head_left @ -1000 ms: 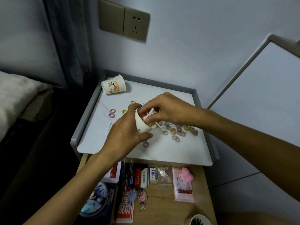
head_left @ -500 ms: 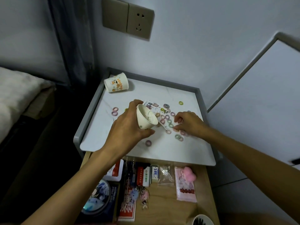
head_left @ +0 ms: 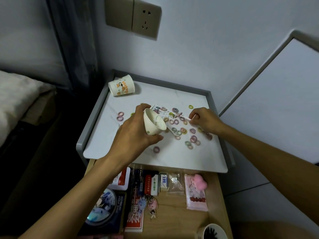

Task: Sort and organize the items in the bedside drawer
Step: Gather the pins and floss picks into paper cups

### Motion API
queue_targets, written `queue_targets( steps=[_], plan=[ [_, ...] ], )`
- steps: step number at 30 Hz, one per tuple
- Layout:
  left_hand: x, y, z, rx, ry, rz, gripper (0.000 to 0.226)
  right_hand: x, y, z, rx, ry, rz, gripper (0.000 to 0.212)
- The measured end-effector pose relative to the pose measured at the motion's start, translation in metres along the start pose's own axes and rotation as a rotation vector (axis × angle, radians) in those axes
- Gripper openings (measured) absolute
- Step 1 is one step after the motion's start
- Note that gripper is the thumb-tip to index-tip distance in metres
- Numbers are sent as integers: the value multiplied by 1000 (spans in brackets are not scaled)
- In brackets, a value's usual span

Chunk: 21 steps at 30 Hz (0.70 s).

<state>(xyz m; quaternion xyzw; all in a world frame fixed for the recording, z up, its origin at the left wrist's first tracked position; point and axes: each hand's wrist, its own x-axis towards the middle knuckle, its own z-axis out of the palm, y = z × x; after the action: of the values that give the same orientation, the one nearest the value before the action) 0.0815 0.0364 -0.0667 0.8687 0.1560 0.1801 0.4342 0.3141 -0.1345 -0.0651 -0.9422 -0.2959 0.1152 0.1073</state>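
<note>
My left hand [head_left: 133, 133] grips a small white paper cup [head_left: 153, 122], tilted with its mouth toward the right, above the white top of the bedside table [head_left: 172, 156]. Several small pastel hair ties [head_left: 183, 130] lie scattered on that top, right of the cup. My right hand [head_left: 204, 120] rests among them and pinches a thin white strip [head_left: 187, 118] between thumb and fingers. The open drawer [head_left: 174, 216] below holds a pink packet [head_left: 196, 194], small boxes [head_left: 153, 184], a clear bag [head_left: 175, 184] and keychain charms [head_left: 150, 204].
A second paper cup with an orange print [head_left: 121, 87] lies on its side at the table's back left corner. A grey raised rim [head_left: 91, 125] edges the tabletop. A bed [head_left: 15, 100] stands at the left, a wall socket [head_left: 133, 18] above, and a cup with dark contents [head_left: 213, 232] at the drawer's front.
My right hand left the cup's mouth, moved right onto the scattered hair ties and now pinches a white strip. The left hand tilted the cup further over.
</note>
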Motion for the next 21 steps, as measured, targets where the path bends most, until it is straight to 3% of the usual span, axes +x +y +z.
queue_targets(
  steps=[7, 14, 19, 21],
  plan=[
    [0, 0, -1, -3, -7, -4, 87, -35, 7, -2, -104, -227, 39, 24],
    [-4, 2, 0, -5, -5, 8, 86, -48, 18, 8, 100, -87, 93, 37],
    [-3, 2, -1, -3, -5, 0, 86, -37, 22, 3, 494, -4, 309, 54],
    [-3, 2, -1, -1, -7, -2, 86, -37, 26, 0, 513, -19, 349, 48]
  ],
)
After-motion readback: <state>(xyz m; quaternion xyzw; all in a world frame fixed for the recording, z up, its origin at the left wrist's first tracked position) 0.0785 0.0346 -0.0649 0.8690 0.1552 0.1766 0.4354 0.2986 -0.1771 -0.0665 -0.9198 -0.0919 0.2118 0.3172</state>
